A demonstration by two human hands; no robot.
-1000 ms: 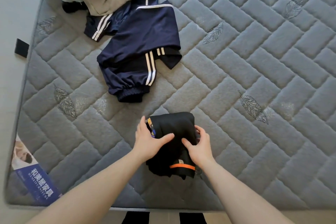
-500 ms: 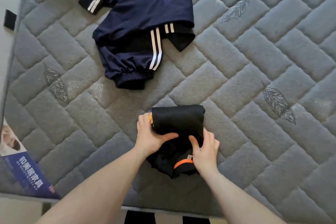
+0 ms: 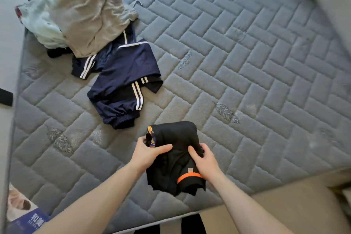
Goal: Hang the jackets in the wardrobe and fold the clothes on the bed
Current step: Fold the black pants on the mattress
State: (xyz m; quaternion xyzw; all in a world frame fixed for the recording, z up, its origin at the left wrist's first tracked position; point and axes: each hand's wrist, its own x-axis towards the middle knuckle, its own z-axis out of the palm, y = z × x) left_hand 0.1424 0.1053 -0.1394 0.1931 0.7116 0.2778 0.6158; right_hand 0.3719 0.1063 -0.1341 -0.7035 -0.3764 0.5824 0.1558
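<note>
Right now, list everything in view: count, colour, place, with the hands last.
folded black garment with an orange band: one, black, near edge of the mattress, in both hands' grip.
navy track trousers with white side stripes: one, navy, left of centre, unfolded.
crumpled beige-grey garment: one, beige-grey, far left corner, on top of the pile.
pale mint garment: one, pale mint, far left corner, partly under the beige-grey one.
grey quilted mattress: one, grey, under everything.
blue printed label: one, blue, near left corner of the mattress.
left hand: one, grips the black garment's left edge.
right hand: one, grips its right side.
</note>
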